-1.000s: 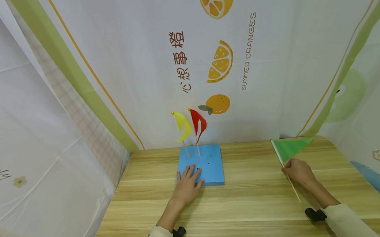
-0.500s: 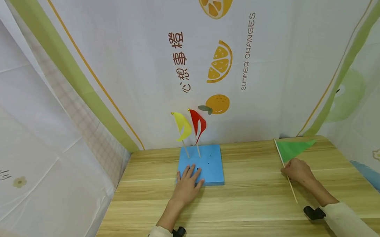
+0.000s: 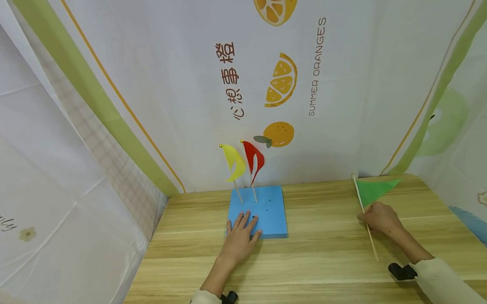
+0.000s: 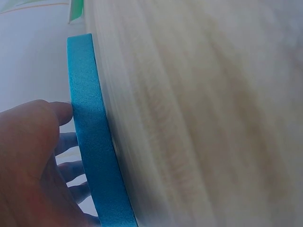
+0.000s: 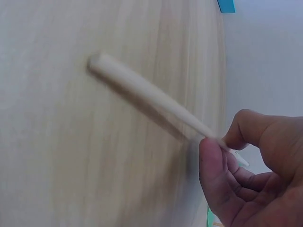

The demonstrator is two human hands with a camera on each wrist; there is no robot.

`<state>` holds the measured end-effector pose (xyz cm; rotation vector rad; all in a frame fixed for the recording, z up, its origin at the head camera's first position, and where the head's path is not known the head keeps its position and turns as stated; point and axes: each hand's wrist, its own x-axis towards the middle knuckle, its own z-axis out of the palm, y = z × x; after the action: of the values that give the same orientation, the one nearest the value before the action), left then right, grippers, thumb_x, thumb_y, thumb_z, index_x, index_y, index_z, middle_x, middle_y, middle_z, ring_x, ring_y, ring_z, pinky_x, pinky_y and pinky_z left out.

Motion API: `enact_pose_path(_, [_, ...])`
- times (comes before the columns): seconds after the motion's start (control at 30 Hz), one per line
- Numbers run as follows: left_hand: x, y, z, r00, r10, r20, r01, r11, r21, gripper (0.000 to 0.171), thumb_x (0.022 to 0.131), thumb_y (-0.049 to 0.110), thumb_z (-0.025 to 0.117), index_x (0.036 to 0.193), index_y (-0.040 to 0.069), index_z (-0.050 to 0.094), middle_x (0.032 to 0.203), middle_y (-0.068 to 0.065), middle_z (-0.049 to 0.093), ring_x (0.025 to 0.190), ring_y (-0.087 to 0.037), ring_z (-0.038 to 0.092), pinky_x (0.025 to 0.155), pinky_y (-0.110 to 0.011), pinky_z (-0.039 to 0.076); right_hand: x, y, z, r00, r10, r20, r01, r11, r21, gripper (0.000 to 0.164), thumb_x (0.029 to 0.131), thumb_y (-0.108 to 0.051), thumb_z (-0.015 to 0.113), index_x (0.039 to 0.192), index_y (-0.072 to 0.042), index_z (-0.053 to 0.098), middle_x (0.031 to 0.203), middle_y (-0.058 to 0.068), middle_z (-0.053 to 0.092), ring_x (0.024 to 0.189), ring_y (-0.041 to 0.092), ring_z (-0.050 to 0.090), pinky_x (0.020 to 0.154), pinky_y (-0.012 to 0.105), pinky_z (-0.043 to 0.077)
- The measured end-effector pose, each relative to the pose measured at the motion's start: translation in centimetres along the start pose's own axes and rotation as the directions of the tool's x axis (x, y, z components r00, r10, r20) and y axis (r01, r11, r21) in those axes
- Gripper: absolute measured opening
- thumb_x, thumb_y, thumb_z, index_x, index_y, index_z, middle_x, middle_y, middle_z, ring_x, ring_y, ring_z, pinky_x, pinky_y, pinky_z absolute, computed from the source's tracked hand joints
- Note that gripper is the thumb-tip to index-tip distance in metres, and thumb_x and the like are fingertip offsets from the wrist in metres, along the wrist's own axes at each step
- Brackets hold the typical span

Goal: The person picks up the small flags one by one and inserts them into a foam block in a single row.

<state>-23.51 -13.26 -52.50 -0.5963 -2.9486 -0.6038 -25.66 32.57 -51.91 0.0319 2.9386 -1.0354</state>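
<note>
A person's left hand (image 3: 238, 241) rests on a blue board (image 3: 272, 225) at the middle of a wooden table (image 3: 312, 266), fingers spread wide. The right hand (image 3: 382, 218), well to the right, pinches the thin stick (image 3: 371, 243) of a green flag (image 3: 373, 191) between thumb and finger. The cloth lies just beyond that hand, near the table's far edge; the stick's other end slants toward the near side. Whether that near end touches the table, I cannot tell.

On the far left part of the board a yellow flag (image 3: 239, 163) and a red flag (image 3: 256, 158) stand side by side, leaning a little left. Small dark holes (image 3: 267, 209) dot the board to their right.

The pinch takes in only a short piece of stick, so the green flag could twist or droop if the grip loosens. Its cloth could crease if the hand closes over it. The standing flags could be knocked by a careless sweep of the left fingers, and the board could slide if that hand pushes sideways.
</note>
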Motion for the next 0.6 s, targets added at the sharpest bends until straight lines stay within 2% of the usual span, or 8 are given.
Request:
enact_pose_path(0.27, [0.02,0.03,-0.05,1.0,-0.009,0.007,0.009,1.0,-0.004,0.056,0.112,0.042,0.054,0.16,0.013,0.051,0.172,-0.017,0.036,0.162,-0.043,0.028,0.125,-0.078,0.017,0.08,-0.48,-0.37,1.0,0.001,-0.011,-0.001,1.0,0.007,0.034,0.095,-0.018,0.067,0.064,-0.012,0.055,0.057,0.001,0.062,0.049,0.014,0.067,0.052,0.032,0.05])
enact_pose_path(0.47, [-0.01,0.07,-0.14,1.0,-0.012,0.009,0.012,1.0,-0.003,0.056,0.112,0.042,0.054,0.16,0.014,0.051,0.173,-0.017,0.035,0.162,-0.043,0.027,0.126,-0.077,0.017,0.11,-0.65,-0.62,0.999,-0.023,-0.044,0.024,1.0,0.006,0.025,0.097,-0.018,0.069,0.076,-0.006,0.059,0.066,0.003,0.066,0.054,0.015,0.068,0.051,0.031,0.051])
enact_pose_path(0.6, [-0.04,0.03,-0.1,1.0,-0.01,0.01,0.01,1.0,0.003,0.056,0.112,0.042,0.054,0.16,0.014,0.051,0.173,-0.017,0.035,0.162,-0.043,0.028,0.126,-0.077,0.018,0.13,-0.82,-0.92,0.998,-0.029,-0.047,0.03,0.999,0.028,0.023,0.099,-0.017,0.067,0.083,0.0,0.062,0.072,0.009,0.07,0.058,0.017,0.07,0.052,0.031,0.054])
